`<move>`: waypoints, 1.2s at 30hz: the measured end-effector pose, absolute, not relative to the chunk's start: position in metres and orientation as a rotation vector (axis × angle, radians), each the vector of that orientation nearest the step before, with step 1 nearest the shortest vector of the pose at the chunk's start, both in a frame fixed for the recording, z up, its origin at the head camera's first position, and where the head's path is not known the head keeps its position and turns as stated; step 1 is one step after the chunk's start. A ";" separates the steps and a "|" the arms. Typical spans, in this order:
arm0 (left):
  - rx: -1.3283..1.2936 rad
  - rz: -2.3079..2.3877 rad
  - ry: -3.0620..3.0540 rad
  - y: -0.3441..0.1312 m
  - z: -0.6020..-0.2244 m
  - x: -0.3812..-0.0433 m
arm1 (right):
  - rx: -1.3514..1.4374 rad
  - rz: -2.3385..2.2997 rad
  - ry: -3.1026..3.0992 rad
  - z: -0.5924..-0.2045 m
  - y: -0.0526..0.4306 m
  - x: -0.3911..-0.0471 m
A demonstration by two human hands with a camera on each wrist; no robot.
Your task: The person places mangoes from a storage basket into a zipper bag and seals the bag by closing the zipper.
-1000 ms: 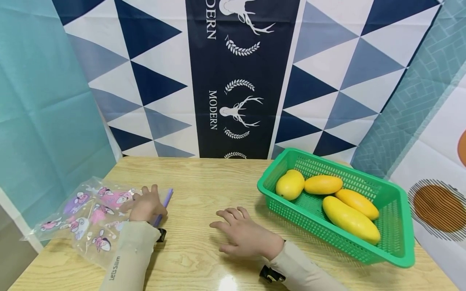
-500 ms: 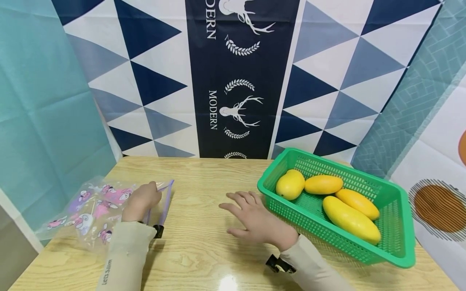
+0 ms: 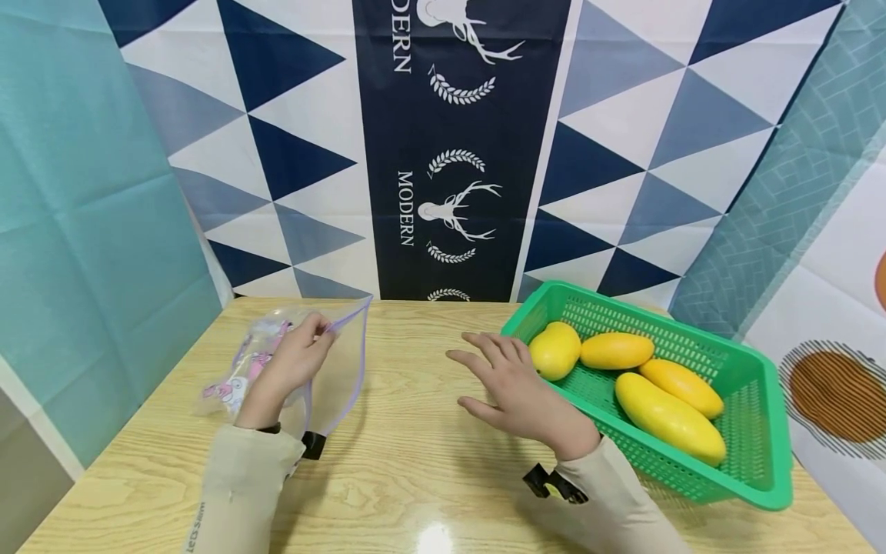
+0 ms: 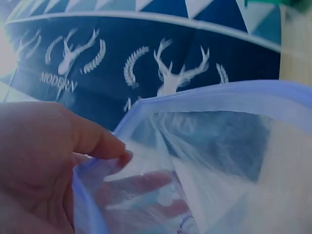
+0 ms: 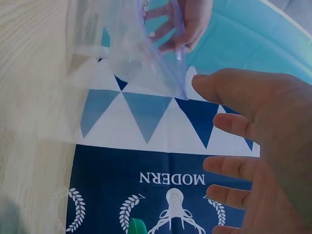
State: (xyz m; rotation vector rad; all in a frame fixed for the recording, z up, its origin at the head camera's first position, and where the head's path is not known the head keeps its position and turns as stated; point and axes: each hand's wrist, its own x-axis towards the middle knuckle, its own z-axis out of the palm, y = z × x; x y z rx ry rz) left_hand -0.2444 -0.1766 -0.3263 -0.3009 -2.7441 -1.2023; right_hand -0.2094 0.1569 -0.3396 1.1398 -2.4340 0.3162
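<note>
My left hand [image 3: 298, 354] pinches the rim of a clear zip bag [image 3: 346, 369] with a purple edge and pink cartoon prints. The bag's mouth gapes toward the right, its printed part lying behind the hand. In the left wrist view the thumb [image 4: 100, 141] is on the near side of the purple rim, and other fingers show through the film. My right hand [image 3: 515, 385] hovers with spread fingers and holds nothing, overlapping the near left corner of the green basket [image 3: 754, 431]. Inside the basket lie several yellow mangoes [image 3: 667, 415].
A wooden table [image 3: 415, 462] carries the bag and the basket. Behind it hangs a patterned cloth [image 3: 457, 154] with deer prints. A teal cloth [image 3: 104, 231] closes off the left side, and a white printed cloth [image 3: 831, 323] the right.
The left hand has taken hold of the bag's rim and lifted it up and to the right, spreading its mouth. My right hand has moved right, toward the basket.
</note>
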 end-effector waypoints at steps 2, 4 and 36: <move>-0.329 -1.279 -2.694 -0.170 -0.325 -0.242 | 1.137 0.313 -2.411 -0.339 0.158 -0.210; -0.352 -1.362 -2.660 -0.163 -0.325 -0.241 | 1.142 0.308 -2.390 -0.339 0.158 -0.210; -0.799 -2.127 -2.542 -0.105 -0.349 -0.237 | 1.398 -0.010 -1.996 -0.364 0.122 -0.205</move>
